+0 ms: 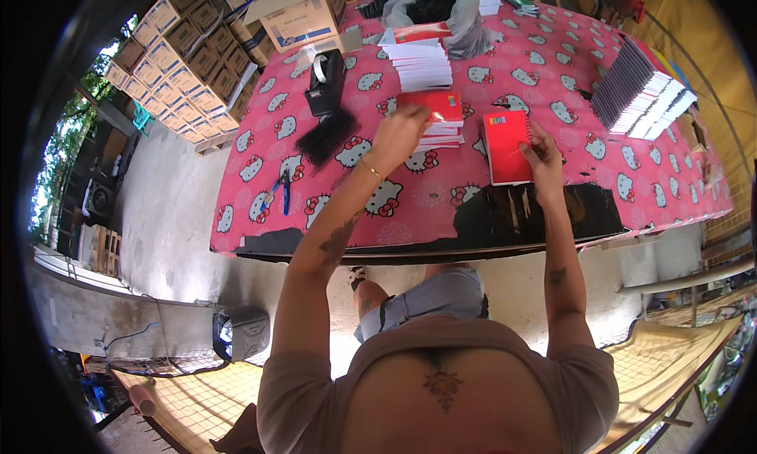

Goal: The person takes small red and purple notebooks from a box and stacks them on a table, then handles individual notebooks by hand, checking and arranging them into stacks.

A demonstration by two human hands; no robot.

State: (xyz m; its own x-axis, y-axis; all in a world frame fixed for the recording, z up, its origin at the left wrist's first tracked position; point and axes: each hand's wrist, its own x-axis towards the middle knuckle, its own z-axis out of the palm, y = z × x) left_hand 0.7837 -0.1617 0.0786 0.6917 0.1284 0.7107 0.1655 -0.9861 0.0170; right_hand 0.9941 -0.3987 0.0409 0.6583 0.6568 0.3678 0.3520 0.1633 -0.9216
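Note:
My right hand [544,152] grips a red-covered notebook [507,150] by its right edge, thumb on the cover. A row of small coils shows along that edge. The notebook is just above or on the table near its front. My left hand [400,134] is over the left side of a short stack of red-covered notebooks [445,130], its fingers drawn together. Whatever may be between those fingers is hidden. Left of this hand lies a bundle of thin black strands [327,136], beside a black box-shaped device [327,83] with a pale handle. Blue-handled pliers [285,194] lie farther left.
A taller notebook stack [420,63] stands behind. Coil-bound notebooks [643,95] are piled at the right. At the back are a plastic bag [465,28] of black material and an open carton [300,16]. Stacked cartons [185,67] stand left of the pink table [394,233].

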